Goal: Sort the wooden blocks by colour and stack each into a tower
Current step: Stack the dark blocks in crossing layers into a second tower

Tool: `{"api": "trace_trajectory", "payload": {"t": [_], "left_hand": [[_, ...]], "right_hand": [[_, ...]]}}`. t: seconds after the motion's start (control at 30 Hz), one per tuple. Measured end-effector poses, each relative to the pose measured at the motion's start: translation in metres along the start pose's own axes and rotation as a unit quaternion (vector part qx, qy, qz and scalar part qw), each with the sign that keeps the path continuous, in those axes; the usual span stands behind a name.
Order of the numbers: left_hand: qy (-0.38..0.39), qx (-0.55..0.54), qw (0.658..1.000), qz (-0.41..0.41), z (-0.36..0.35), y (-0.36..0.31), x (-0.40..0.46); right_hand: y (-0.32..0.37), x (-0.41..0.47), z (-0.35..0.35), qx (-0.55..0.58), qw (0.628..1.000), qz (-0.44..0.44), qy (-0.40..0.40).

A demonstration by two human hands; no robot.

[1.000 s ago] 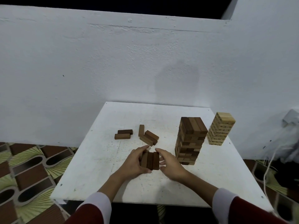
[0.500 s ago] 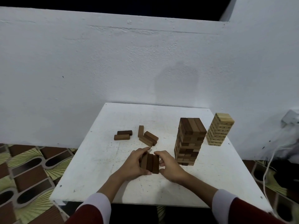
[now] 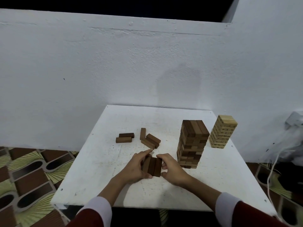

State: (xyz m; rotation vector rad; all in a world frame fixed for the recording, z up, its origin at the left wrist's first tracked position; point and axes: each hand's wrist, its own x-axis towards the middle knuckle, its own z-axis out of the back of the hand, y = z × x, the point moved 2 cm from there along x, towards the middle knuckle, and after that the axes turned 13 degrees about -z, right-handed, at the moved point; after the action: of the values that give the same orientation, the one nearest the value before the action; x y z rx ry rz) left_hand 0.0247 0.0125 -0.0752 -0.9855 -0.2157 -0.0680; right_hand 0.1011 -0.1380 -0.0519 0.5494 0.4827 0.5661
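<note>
Pinching from both sides, the left hand (image 3: 136,166) and the right hand (image 3: 172,171) held a set of three dark blocks (image 3: 152,167) pressed side by side, resting on the white desk (image 3: 98,169) near its front middle. The left fingers (image 3: 146,152) curled over the far end and left face of the set, the thumb at its near end; the right fingers (image 3: 161,156) curled round the right face, thumb tucked low at the near corner.

Beyond the fingertips lay loose brown blocks — a small angled heap (image 3: 150,141) just past the left fingers, with one lighter block (image 3: 142,133) lying lengthways beside it, and a pair of blocks (image 3: 125,138) farther to the left, one dark and one mid-brown, lying parallel.

To the right of the right fingers, close by but apart from them, stood a tall brown tower (image 3: 192,145) of mixed dark and mid-brown blocks, three across in its top layer. Farther right and back stood a pale tower (image 3: 223,131) of light wood — shorter, leaning slightly in this wide view.
</note>
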Motion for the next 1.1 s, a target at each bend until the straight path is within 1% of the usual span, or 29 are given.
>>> {"api": "trace_trajectory", "payload": {"t": [0.13, 0.2, 0.27, 0.43, 0.67, 0.83, 0.97, 1.1], "left_hand": [[-0.014, 0.003, 1.000, 0.018, -0.001, -0.002, 0.001], [-0.013, 0.018, 0.999, 0.043, -0.003, -0.003, 0.000], [-0.006, 0.031, 0.998, 0.050, -0.006, -0.005, -0.001], [0.006, 0.060, 0.998, 0.022, -0.014, -0.011, 0.001], [0.039, 0.040, 0.998, 0.006, -0.012, -0.007, 0.009], [0.001, 0.026, 1.000, 0.002, -0.010, 0.003, 0.004], [-0.018, -0.013, 1.000, 0.017, -0.010, 0.006, 0.000], [-0.028, -0.025, 0.999, 0.024, -0.010, 0.009, -0.001]], "right_hand": [[-0.002, 0.002, -0.001, -0.016, 1.000, -0.001, -0.011], [-0.004, 0.002, -0.003, -0.032, 0.999, -0.014, -0.020], [-0.004, 0.002, -0.004, -0.035, 0.999, -0.026, -0.025], [-0.006, -0.001, -0.006, -0.017, 0.999, -0.037, -0.027], [-0.010, -0.005, -0.005, 0.034, 0.998, -0.055, -0.026], [-0.012, -0.004, -0.008, 0.077, 0.994, -0.076, -0.022], [-0.014, -0.003, -0.010, 0.111, 0.990, -0.088, -0.014], [-0.016, -0.002, -0.011, 0.128, 0.988, -0.086, -0.012]]}}
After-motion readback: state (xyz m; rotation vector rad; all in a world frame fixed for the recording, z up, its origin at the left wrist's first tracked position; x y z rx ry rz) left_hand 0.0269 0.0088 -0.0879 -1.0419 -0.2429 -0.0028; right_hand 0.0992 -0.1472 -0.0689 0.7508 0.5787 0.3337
